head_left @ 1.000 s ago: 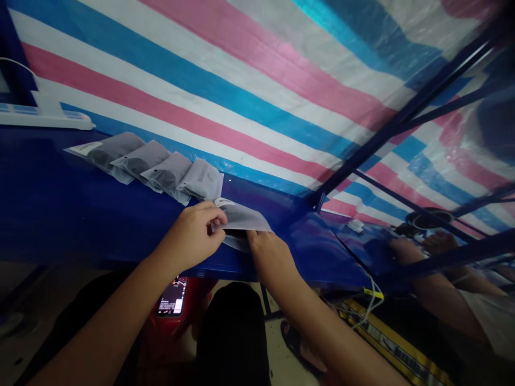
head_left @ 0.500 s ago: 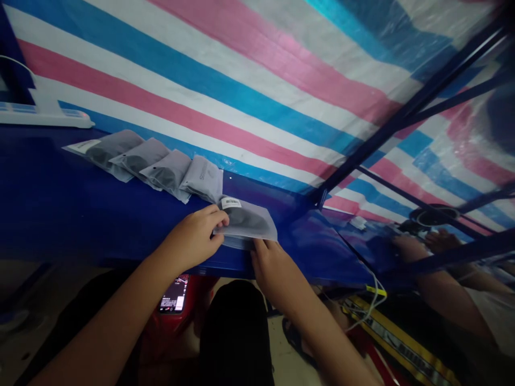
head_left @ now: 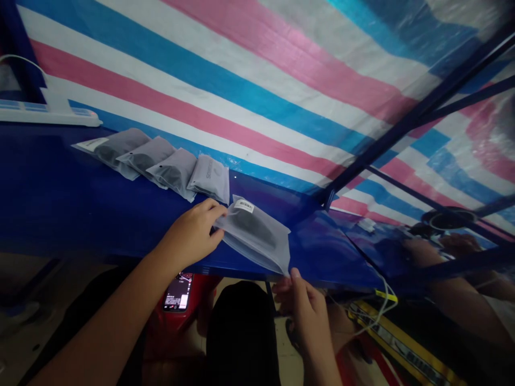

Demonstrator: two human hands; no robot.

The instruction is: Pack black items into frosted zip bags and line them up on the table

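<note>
A frosted plastic bag [head_left: 257,230] with a dark item inside and a white barcode label lies over the front of the blue table. My left hand [head_left: 199,228] pinches its left edge between thumb and fingers. At the bag's lower right corner, my right hand [head_left: 303,300] has its thumb and fingertips closed on the plastic. The bag's near edge gapes slightly between the two hands. What the dark item is cannot be made out through the plastic. Several similar filled bags [head_left: 173,169] lie overlapping in a row behind my left hand.
A white power strip [head_left: 50,115] lies at the table's back left. Blue metal bars [head_left: 370,150] rise at the right before a striped sheet [head_left: 225,69]. A lit phone [head_left: 177,292] rests on a red stool below. Another person's arm [head_left: 446,273] is at far right.
My right hand has come out from under the bag and moved right and nearer to me, now at its corner. The bag has turned, its right end swinging toward me. My left hand keeps its grip.
</note>
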